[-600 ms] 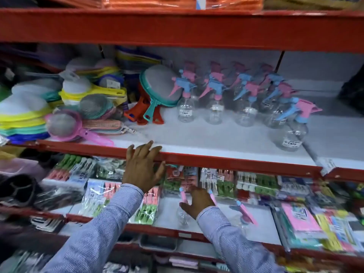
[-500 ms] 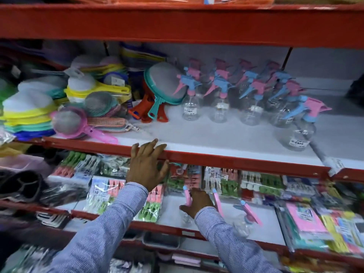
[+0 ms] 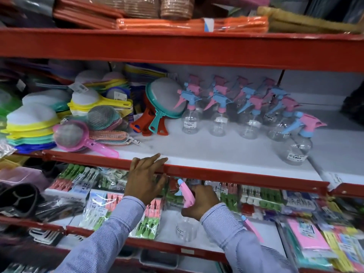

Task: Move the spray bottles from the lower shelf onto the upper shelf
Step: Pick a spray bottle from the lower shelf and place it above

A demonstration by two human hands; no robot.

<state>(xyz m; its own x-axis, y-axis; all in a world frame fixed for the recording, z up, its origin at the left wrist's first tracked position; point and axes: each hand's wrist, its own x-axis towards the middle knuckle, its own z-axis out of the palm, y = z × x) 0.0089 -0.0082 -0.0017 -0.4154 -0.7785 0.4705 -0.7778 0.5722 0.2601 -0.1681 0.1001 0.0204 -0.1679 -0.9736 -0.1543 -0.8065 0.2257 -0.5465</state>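
1. The right hand [image 3: 199, 201] hides the neck and most of the trigger of the spray bottle [image 3: 186, 226] it holds on the lower shelf [image 3: 208, 236]; only the pink nozzle end above the knuckles and the clear, labelled body below the palm show.
2. A second spray bottle [image 3: 252, 227] lies just right of that wrist, but the right sleeve [image 3: 234, 233] covers its body, leaving a pink trigger and pale blue tip visible.
3. The packets of clothes pegs [image 3: 151, 217] at the back of the lower shelf are partly cut off by the red front rail of the upper shelf [image 3: 242, 177] and by both arms.
4. The rear row of spray bottles on the upper shelf [image 3: 250, 107] is blurred and overlapping, so their count cannot be told; the nearest one stands apart to the right, close to the shelf edge.
5. The plastic strainers [image 3: 69, 133] at the left are soft in focus, and the frame edge clips the stacks furthest left.
6. The left hand [image 3: 145, 179] rests flat against the upper shelf's rail, fingers spread with their tips hooked over the edge onto the white board, thumb below the rail.
7. The right hand is curled shut around the bottle's upper part, knuckles toward the camera, thumb wrapped low on the left side.
8. Both forearms, in striped blue sleeves, reach up from the bottom edge.
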